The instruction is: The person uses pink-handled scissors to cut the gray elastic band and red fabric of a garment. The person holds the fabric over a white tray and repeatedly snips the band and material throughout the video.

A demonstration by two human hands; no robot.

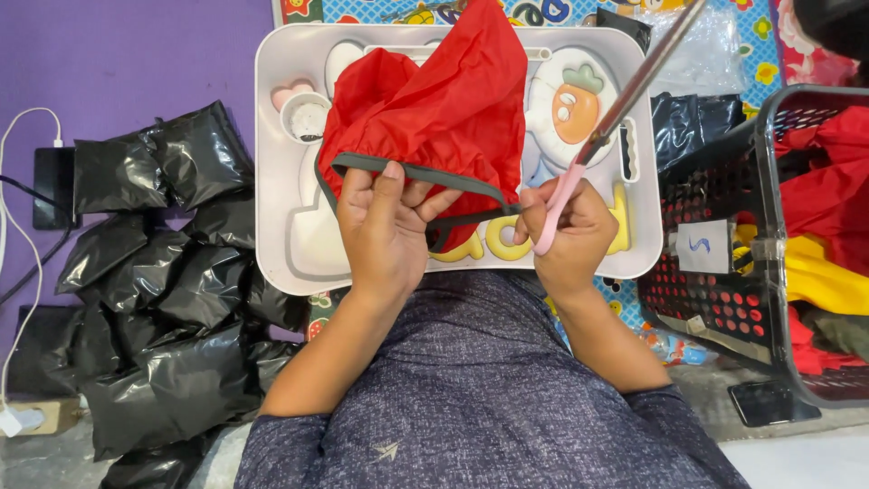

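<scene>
A red fabric garment (434, 109) with a dark grey elastic band (412, 172) lies over a white tray table (272, 163). My left hand (385, 226) grips the grey band and the red cloth near the tray's front edge. My right hand (570, 231) is shut on the pink handle of a long thin tool (625, 100) with a metal shaft that rises up and to the right. This same hand also pinches the end of the grey band. The tool's tip is out of frame.
A pile of black plastic bags (172, 290) lies on the left. A black mesh basket (724, 272) with red and yellow cloth stands at the right. A small white cup (305, 116) sits in the tray. White cables and a dark device lie far left.
</scene>
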